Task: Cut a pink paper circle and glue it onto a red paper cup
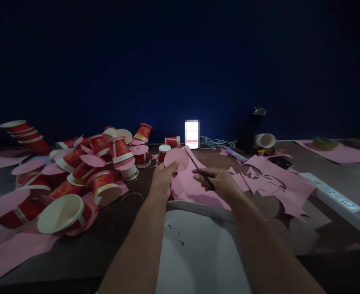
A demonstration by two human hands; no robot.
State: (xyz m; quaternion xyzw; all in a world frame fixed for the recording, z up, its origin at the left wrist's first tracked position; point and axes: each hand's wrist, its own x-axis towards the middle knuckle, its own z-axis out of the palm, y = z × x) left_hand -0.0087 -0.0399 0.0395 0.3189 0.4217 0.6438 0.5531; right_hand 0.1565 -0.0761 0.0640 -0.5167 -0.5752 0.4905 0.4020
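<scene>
My left hand [163, 179] pinches a round pink paper disc [176, 158] with a tan line along its edge. Whether a cup is behind the disc, I cannot tell. In my right hand [218, 183] is a dark pair of scissors [196, 166], its tip pointing up and left, close to the disc's right edge. Below both hands lies a larger pink paper sheet [189, 190]. Left of my hands is a heap of red paper cups [98, 145], several with pink discs stuck on their ends. My right fingers partly hide the scissors' handles.
Pink paper offcuts [268, 179] lie to the right, beside a white power strip [336, 200]. Behind them are a purple tube [236, 156], a tipped white cup [265, 141] and a dark bottle [249, 128]. A bright screen [192, 132] stands at the back near a pale cable [216, 143].
</scene>
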